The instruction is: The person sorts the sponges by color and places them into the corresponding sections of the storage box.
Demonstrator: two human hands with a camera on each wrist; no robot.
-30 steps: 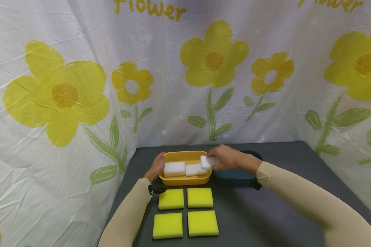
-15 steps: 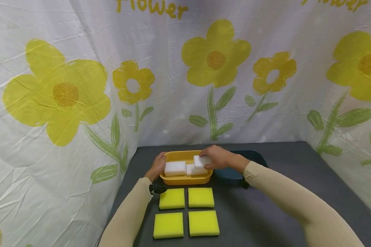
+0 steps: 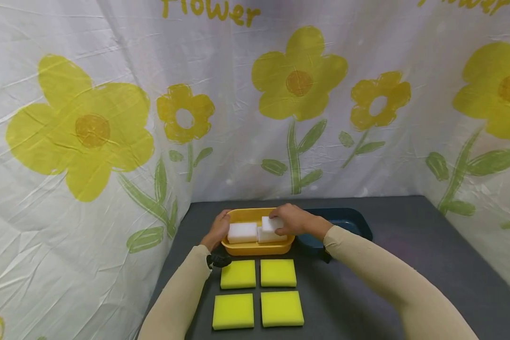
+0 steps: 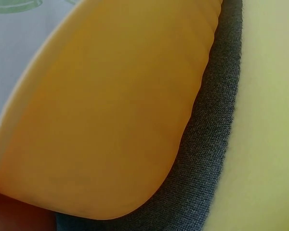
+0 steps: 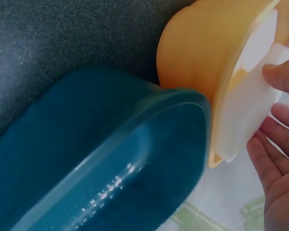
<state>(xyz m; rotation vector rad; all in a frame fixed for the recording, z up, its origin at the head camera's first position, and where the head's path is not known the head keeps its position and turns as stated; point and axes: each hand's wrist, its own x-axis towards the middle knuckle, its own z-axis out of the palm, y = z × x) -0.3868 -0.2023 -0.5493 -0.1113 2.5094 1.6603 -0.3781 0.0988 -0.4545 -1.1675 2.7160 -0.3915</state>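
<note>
My right hand (image 3: 292,220) pinches a white sponge block (image 3: 271,224) between thumb and fingers, over the right half of a yellow plastic basin (image 3: 255,249). In the right wrist view the thumb lies on one face of the white block (image 5: 248,108) and the fingers on the other. Two more white sponge blocks sit in the basin; the left one (image 3: 242,233) shows fully, while the other (image 3: 268,237) is partly covered by the held block. My left hand (image 3: 218,230) grips the basin's left end at the rim.
A dark blue basin (image 3: 352,218) stands right beside the yellow one, partly behind my right forearm. Several yellow sponges, one of them here (image 3: 233,311), lie in two rows on the dark table (image 3: 357,293) before the basin. A flower-printed curtain (image 3: 233,165) surrounds the table.
My right hand has moved left with the white sponge block, farther over the yellow basin, uncovering more of the blue basin. My left hand stays at the yellow basin's end.
</note>
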